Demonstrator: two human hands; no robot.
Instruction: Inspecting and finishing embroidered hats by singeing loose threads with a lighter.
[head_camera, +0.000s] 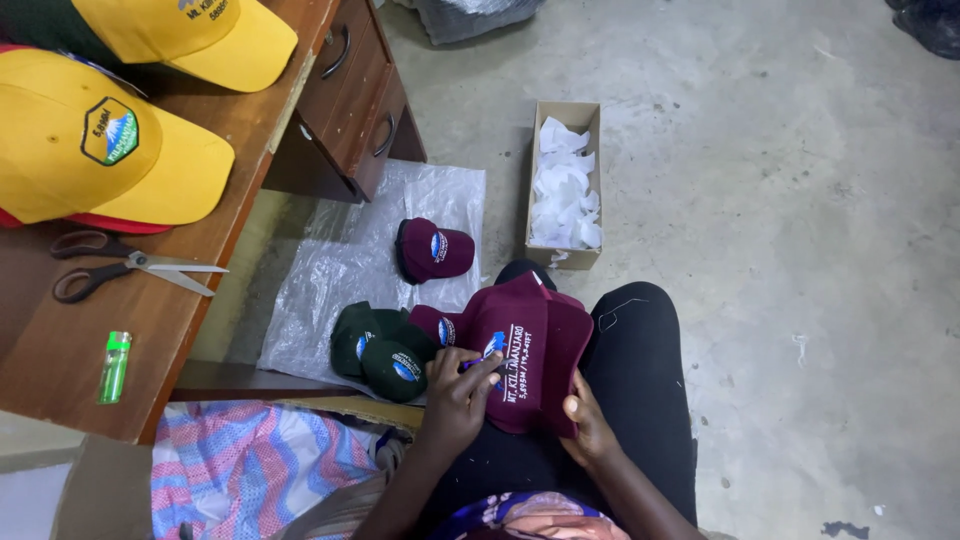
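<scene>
A maroon cap (530, 345) with white stitched lettering and a blue patch lies on my lap. My left hand (455, 395) presses on its near left side, fingertips beside the blue patch. My right hand (588, 425) grips the cap's lower right edge. Just left of it on the floor lie another maroon cap (436, 325) and dark green caps (380, 350). One more maroon cap (432, 250) sits farther off on a clear plastic sheet (350, 260).
A wooden desk (200, 290) at the left holds yellow caps (95, 140), scissors (125, 265) and a green lighter (114, 367). A narrow cardboard box (562, 110) of white paper pieces stands on the concrete floor. Striped pink and blue fabric (255, 465) lies near my left.
</scene>
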